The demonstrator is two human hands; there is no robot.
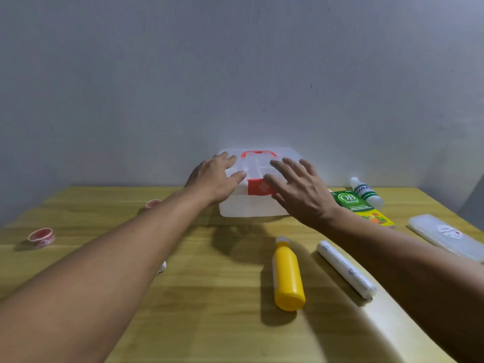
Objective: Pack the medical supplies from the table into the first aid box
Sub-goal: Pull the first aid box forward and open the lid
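A translucent white first aid box [251,208] with a red handle and red front latch stands closed at the table's far edge by the wall. My left hand [213,179] rests on the lid's left side, fingers spread. My right hand [301,191] hovers over the lid's right front, fingers apart, holding nothing. A yellow bottle [287,276] lies in front of the box. Beside it lies a white gauze roll [345,269]. A green medicine carton [352,201] and a small white bottle [366,192] sit to the right of the box.
Two red-patterned tape rolls [41,237] [153,203] lie on the left of the wooden table [209,297]. A clear flat plastic case [447,235] sits at the far right. A small white item [161,267] peeks out from under my left forearm. A grey wall stands behind.
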